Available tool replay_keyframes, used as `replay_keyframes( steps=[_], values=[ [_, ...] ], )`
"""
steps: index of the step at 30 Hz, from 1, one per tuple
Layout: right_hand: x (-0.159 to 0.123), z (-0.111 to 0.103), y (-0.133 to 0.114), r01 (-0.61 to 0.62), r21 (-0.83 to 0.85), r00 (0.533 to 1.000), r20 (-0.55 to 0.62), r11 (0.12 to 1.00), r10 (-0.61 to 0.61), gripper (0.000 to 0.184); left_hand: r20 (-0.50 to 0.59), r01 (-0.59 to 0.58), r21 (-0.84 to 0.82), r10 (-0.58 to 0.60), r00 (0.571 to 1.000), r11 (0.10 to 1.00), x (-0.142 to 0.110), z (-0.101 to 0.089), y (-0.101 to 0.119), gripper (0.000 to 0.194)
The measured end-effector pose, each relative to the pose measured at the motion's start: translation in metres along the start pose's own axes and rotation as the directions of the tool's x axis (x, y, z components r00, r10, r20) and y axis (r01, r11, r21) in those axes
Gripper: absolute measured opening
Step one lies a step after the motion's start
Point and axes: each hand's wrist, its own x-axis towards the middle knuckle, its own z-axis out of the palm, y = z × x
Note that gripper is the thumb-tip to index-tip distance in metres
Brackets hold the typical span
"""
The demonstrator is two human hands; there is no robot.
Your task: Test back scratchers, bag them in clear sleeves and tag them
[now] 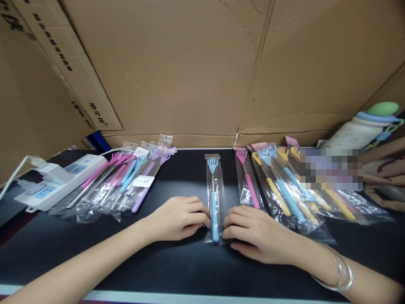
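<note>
- Left hand (183,217), fingers curled at the left edge of a clear bag (219,179); right hand (257,232) likewise at its right edge; cannot tell whether either pinches the plastic
- Blue scratcher (214,213) in that bag, between the hands, claw end far
- Right pile (289,200) of bagged scratchers, just beyond the right hand
- Left pile (129,174), beside a power strip (76,169)
- Far right: bottle (351,135), another person's hand (387,171)
- Black table (183,270), cardboard (177,71) behind

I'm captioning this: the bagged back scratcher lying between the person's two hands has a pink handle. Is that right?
Not quite: the head view shows its handle is light blue, not pink; the bagged back scratcher does lie between the left hand and right hand.
</note>
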Motion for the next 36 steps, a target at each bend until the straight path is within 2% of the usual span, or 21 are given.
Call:
replay_keyframes(
  steps=[16, 27, 36],
  values=[
    [0.002, 0.006, 0.001, 0.022, -0.063, 0.998, -0.057, 0.998, -0.025, 0.013, 0.030, 0.010, 0.002, -0.010, 1.000, 1.000, -0.001, 0.001, -0.002, 0.019],
    [-0.002, 0.011, 0.004, 0.092, -0.243, 0.989, -0.093, 0.966, -0.118, 0.017, 0.029, 0.000, 0.007, 0.000, 1.000, 1.000, -0.001, 0.000, -0.002, 0.019],
    [-0.003, 0.008, 0.003, 0.102, -0.242, 0.989, -0.081, 0.965, -0.125, 0.017, 0.020, -0.013, 0.017, 0.012, 1.000, 1.000, -0.001, 0.000, -0.001, 0.019]
  ],
)
